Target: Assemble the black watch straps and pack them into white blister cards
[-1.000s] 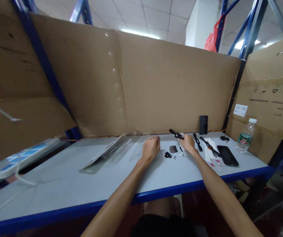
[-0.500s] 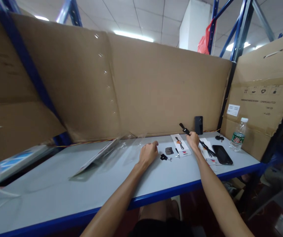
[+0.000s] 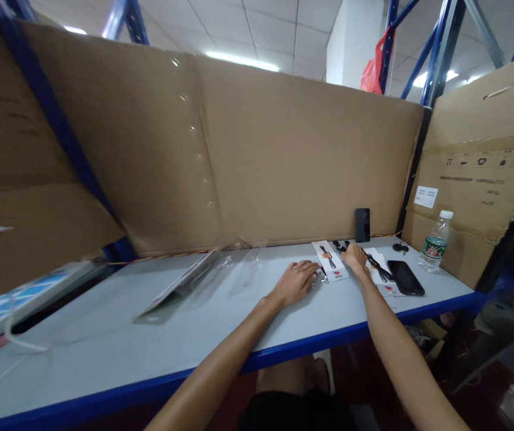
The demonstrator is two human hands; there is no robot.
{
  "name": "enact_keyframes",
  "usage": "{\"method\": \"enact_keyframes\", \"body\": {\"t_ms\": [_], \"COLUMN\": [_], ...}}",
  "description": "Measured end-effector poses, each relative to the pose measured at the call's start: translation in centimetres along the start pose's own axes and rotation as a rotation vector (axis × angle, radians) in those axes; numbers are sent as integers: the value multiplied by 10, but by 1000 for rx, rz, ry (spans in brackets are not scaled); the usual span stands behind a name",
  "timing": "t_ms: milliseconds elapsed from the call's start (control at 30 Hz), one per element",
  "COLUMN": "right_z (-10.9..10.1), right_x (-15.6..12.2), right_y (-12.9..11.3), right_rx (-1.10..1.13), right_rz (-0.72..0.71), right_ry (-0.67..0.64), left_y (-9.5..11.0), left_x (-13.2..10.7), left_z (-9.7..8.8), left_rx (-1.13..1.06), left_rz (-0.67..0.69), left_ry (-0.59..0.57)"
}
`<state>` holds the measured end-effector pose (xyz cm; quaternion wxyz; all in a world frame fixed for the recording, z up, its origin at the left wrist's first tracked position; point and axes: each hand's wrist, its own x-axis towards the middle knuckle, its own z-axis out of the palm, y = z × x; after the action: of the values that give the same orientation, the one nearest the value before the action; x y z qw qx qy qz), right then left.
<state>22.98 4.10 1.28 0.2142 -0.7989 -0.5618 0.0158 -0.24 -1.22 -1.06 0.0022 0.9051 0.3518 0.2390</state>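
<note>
left hand (image 3: 297, 281) fingers spread flat on table (image 3: 194, 335); can't tell right hand (image 3: 354, 256) grip at black strap (image 3: 338, 245), blind drag may scatter card (image 3: 331, 263).

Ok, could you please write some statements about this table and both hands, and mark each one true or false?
1. The water bottle stands upright near the right end of the table. True.
2. The black phone lies left of the left hand. False: it lies flat to the right of the right hand.
3. The left hand is low on the table, beside a white card. True.
4. The right hand holds the water bottle. False: it is down at a black strap, apart from the bottle.
</note>
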Motion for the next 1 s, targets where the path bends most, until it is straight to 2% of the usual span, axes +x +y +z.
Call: {"method": "enact_keyframes", "body": {"t_ms": [133,233,300,433,500,733,800,900,933,1000], "right_z": [0,-3,-3,5,11,12,10,5,3,-1], "right_x": [-6,-9,-12,-19,-21,-24,-26,-31,-32,-32], "right_y": [-6,-13,-19,-31,-33,-32,-35,-42,-45,-51], "right_rx": [-21,-24,-4,46,43,18,25,40,46,60], "right_rz": [-9,-56,-145,-396,-455,-439,-426,-410,-409,-427], "right_ry": [-23,7,-2,-125,-149,-107,-82,-49,-35,-6], "left_y": [6,5,4,4,4,6,3,-16,-25,-45], "left_x": [2,3,2,2,1,-1,0,4,5,7], "left_z": [13,13,11,5,2,-9,-17,-37,-45,-60], "left_rx": [-39,-25,-11,10,22,48,79,150,169,197], "left_rz": [39,29,37,61,61,-5,-85,-340,-449,-656], "left_ry": [-81,-70,-47,-40,-40,21,102,247,271,246]}}
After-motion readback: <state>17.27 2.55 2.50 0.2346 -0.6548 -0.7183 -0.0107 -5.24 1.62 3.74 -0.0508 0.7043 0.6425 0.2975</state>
